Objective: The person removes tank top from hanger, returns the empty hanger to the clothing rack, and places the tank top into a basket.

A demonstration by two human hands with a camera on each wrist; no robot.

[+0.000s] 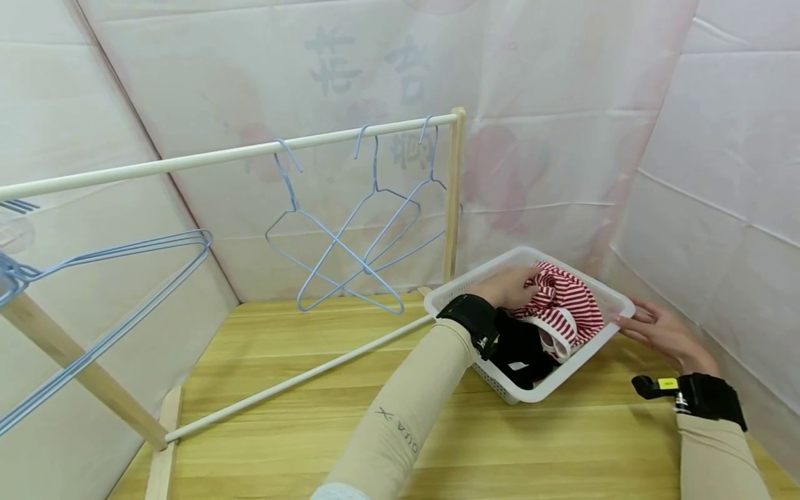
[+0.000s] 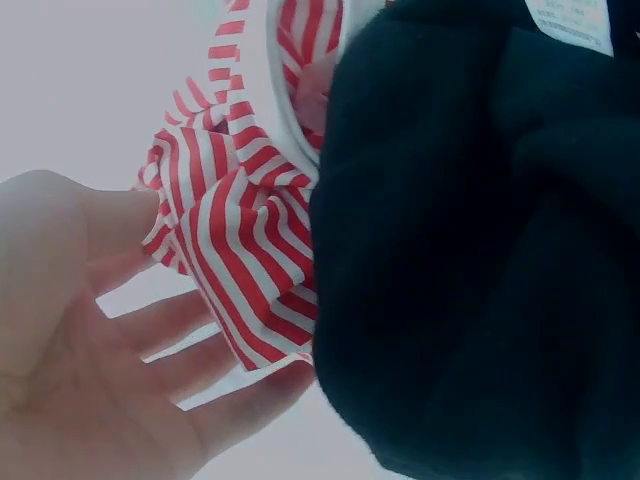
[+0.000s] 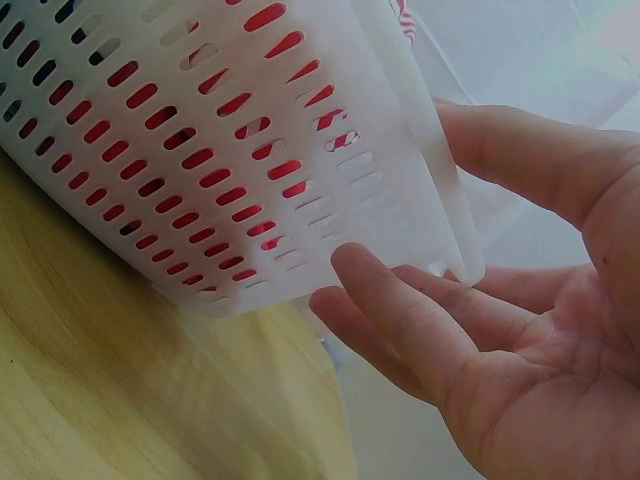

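A white plastic basket (image 1: 578,361) stands on the wooden table, holding a red-and-white striped garment (image 1: 578,298) and a black garment (image 1: 521,344). My left hand (image 1: 509,286) reaches over the near rim into it. Thumb and forefinger pinch an edge of the striped cloth (image 2: 245,240), while the other fingers pass behind it. Black fabric (image 2: 470,260) with a white label fills the right side of the left wrist view. At the basket's right corner, my right hand (image 1: 665,333) grips the rim, with thumb and fingers on either side of it (image 3: 520,270).
To the left stands a rack with a white top rail (image 1: 206,161), a wooden post (image 1: 454,201) and a low white bar (image 1: 300,378). Several blue wire hangers (image 1: 337,239) hang from the rail, and more hangers (image 1: 125,246) sit at the near left. Pale fabric walls (image 1: 719,173) enclose the table.
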